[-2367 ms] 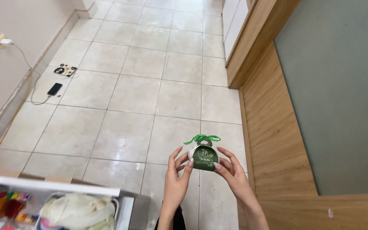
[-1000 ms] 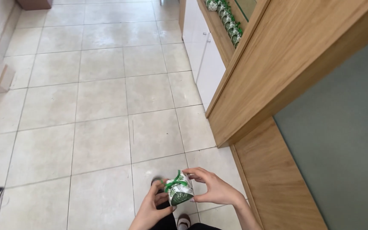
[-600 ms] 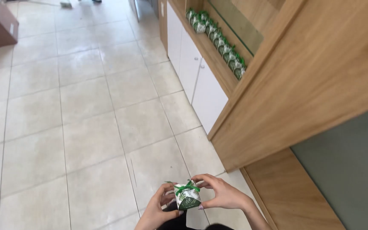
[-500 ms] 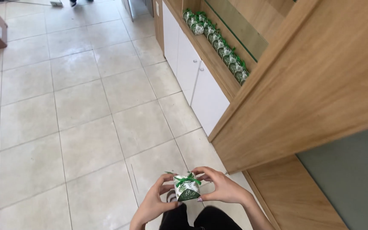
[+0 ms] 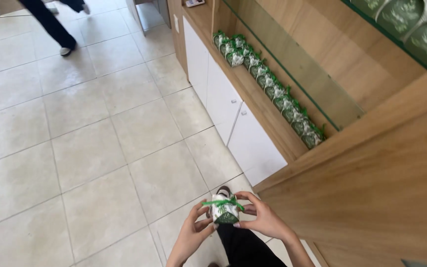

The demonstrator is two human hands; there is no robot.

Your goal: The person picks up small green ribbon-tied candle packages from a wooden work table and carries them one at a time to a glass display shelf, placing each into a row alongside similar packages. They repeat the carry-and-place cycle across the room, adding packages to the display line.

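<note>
Shelf (image 5: 253, 94) nearer; gift box (image 5: 225, 210) higher

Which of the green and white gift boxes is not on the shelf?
The gift box held between the left hand and right hand; the others sit in a row on the wooden shelf.

Tiled room with a wooden wall unit

Large pale beige floor tiles (image 5: 100, 148) catch soft daylight — grout lines run diagonally. Along the right stands a light wood shelf unit (image 5: 371, 163) with white cabinet doors (image 5: 233, 113) below and a glass panel (image 5: 297, 64) above the ledge — at the top left a passer-by's dark-trousered legs (image 5: 50, 24) cross the floor
</note>
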